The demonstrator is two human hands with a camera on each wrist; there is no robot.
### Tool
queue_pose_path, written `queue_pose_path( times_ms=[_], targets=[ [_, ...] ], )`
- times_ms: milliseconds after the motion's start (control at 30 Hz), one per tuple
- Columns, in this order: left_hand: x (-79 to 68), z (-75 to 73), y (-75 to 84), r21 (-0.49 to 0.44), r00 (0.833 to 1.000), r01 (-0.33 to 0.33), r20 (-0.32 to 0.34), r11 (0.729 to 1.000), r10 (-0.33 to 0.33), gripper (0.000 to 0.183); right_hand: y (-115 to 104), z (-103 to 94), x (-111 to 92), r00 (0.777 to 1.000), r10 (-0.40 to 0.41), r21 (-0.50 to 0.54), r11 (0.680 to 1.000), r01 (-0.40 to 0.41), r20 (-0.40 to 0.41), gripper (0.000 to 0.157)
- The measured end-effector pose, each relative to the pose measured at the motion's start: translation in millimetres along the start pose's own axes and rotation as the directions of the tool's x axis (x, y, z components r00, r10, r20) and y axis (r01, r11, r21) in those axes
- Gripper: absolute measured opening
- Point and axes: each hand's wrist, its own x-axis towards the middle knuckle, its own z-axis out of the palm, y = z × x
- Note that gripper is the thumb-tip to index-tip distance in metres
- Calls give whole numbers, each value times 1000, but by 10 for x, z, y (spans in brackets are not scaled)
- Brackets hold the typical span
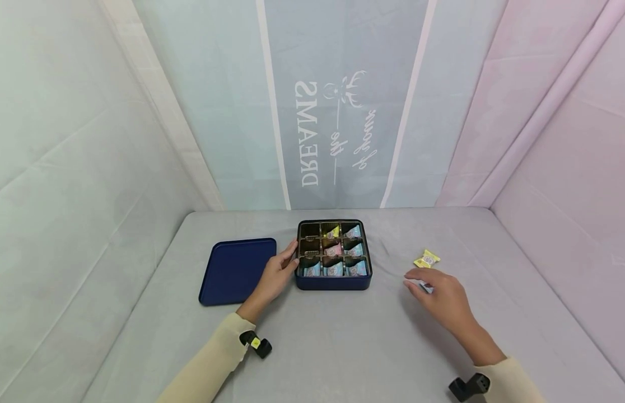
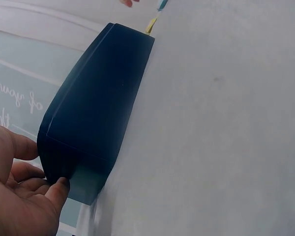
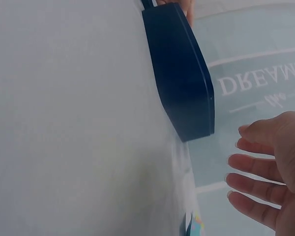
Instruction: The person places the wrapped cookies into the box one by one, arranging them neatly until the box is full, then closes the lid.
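A dark blue box with a divided insert stands on the table. Inside it, blue wrapped candies fill the front row and right column; a yellow candy sits in the back middle compartment and a pink candy in the centre. My left hand rests its thumb and fingertips against the box's left side. To the right, my right hand hovers with relaxed, slightly bent fingers and nothing between them. Just beyond it lies a loose yellow candy. A blue-grey candy is partly hidden by that hand.
A flat dark blue lid lies left of the box, close to my left forearm. Grey cloth covers the table. Fabric walls rise at the back and both sides, the back one bearing printed lettering.
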Motion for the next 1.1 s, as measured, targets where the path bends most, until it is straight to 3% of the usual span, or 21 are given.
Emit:
queue_pose_path(
  times_ms=[400,567,700,867,1100],
  targets=[
    [12,-8,-10,-21,1000,-5,0,1000,5,55,151,-112,-124,995,66,-36,997,-69,-68,20],
    [12,3,-33,-25,1000,0,-8,1000,0,55,206,-171,-189,992,111,-66,991,-115,-61,21],
    [5,11,-22,-30,1000,3,-10,1000,-3,54,264,-228,-228,985,175,-77,982,-175,-9,20],
    [-39,-6,137,-29,1000,16,19,999,-15,54,324,-282,-271,969,237,-88,969,-230,77,23],
    [-114,-44,385,-46,1000,7,25,999,-6,53,373,-313,-301,961,239,-109,968,-225,138,23]
  ],
)
